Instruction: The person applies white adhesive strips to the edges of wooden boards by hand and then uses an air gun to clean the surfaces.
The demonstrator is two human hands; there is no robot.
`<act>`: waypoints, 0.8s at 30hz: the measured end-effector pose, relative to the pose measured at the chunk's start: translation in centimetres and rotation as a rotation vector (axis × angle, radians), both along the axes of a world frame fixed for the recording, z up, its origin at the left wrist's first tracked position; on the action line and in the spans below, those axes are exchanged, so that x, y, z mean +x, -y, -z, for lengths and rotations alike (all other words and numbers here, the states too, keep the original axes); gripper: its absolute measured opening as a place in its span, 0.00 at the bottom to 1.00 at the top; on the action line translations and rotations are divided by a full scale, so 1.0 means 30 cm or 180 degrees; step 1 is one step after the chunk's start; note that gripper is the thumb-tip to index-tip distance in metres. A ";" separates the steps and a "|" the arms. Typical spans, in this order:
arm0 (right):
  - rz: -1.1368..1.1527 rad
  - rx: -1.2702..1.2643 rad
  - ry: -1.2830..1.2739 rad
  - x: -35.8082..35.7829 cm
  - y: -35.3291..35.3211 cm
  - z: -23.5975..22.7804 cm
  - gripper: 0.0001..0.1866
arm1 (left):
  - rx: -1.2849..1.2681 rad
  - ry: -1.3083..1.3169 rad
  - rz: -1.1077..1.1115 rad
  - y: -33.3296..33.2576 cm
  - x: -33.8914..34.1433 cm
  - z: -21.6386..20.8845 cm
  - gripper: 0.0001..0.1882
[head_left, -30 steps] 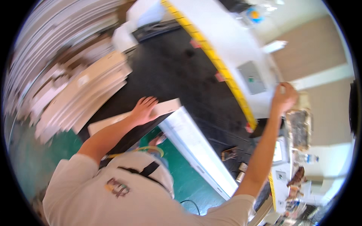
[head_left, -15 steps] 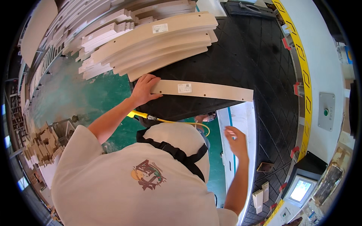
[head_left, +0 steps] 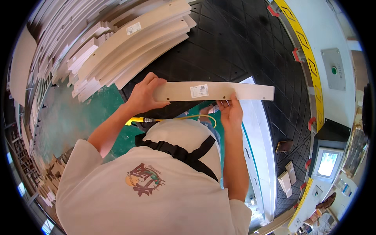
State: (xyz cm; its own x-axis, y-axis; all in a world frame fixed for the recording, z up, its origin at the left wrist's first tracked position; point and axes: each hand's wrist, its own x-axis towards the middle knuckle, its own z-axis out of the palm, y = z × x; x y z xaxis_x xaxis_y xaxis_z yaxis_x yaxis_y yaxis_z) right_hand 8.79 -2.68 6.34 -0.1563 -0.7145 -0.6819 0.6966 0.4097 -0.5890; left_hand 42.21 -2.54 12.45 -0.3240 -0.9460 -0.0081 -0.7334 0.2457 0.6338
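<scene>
L fingers (head_left: 153, 81) wide, R fingers (head_left: 234, 102) narrow, both on bd. (head_left: 217, 91)

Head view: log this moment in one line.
left hand: holding beige panel, left end | right hand: holding panel's lower edge | white label: facing camera
</scene>
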 end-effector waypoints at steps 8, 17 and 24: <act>0.0166 -0.0543 -0.0670 -0.098 -0.106 -0.231 0.22 | -0.0319 -0.0204 0.0325 0.045 -0.078 -0.064 0.37; 0.0430 -0.0439 -0.0451 -0.030 -0.181 -0.244 0.22 | -0.0676 -0.0665 0.0676 0.030 -0.203 -0.022 0.37; 0.1730 -0.0115 -0.0465 -0.013 -0.118 -0.131 0.34 | -0.1431 -0.0761 0.1113 -0.047 -0.459 0.061 0.39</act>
State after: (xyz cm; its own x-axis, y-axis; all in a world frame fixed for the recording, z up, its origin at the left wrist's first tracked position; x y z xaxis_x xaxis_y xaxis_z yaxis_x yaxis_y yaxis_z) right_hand 8.41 0.86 10.28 -0.5994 -0.5275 -0.6021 0.7120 -0.0075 -0.7022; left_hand 28.44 -1.13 10.63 -0.5591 -0.6775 0.4779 -0.4118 0.7272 0.5492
